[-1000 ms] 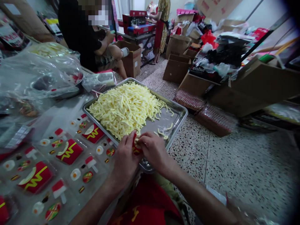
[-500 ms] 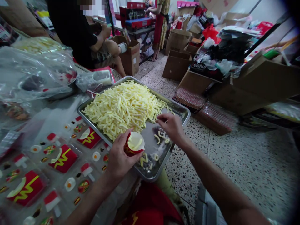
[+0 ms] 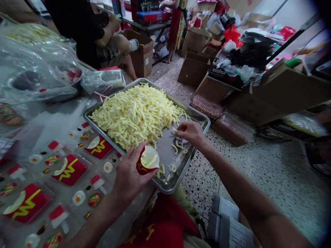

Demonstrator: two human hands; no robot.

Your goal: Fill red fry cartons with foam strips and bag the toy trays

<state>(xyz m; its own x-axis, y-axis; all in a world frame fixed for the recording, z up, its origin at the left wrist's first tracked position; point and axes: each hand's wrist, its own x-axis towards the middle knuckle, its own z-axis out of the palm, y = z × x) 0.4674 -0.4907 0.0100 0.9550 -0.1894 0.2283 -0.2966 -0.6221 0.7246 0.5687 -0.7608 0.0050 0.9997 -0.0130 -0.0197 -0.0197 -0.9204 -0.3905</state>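
My left hand (image 3: 130, 170) is wrapped round a small red french-fry carton (image 3: 141, 168) with a white inside; a few pale sticks show in its mouth. Over the right part of a metal tray (image 3: 204, 120), my right hand (image 3: 192, 133) pinches one pale yellow fry-shaped stick (image 3: 176, 130). A large heap of the same fry-shaped sticks (image 3: 137, 113) fills the tray's far left part. Several loose pieces (image 3: 174, 148) lie on the bare metal below my right hand.
Flat clear packs with red fry-carton pieces (image 3: 69, 169) and small food shapes cover the table at left. Plastic bags (image 3: 38, 69) lie behind them. A seated person (image 3: 74, 31) is beyond the tray. Cardboard boxes (image 3: 193, 69) stand on the speckled floor at right.
My right hand has closed its fingertips on a fry-shaped stick and raised it slightly off the tray. My left hand keeps its hold on the carton. The view has shifted slightly.
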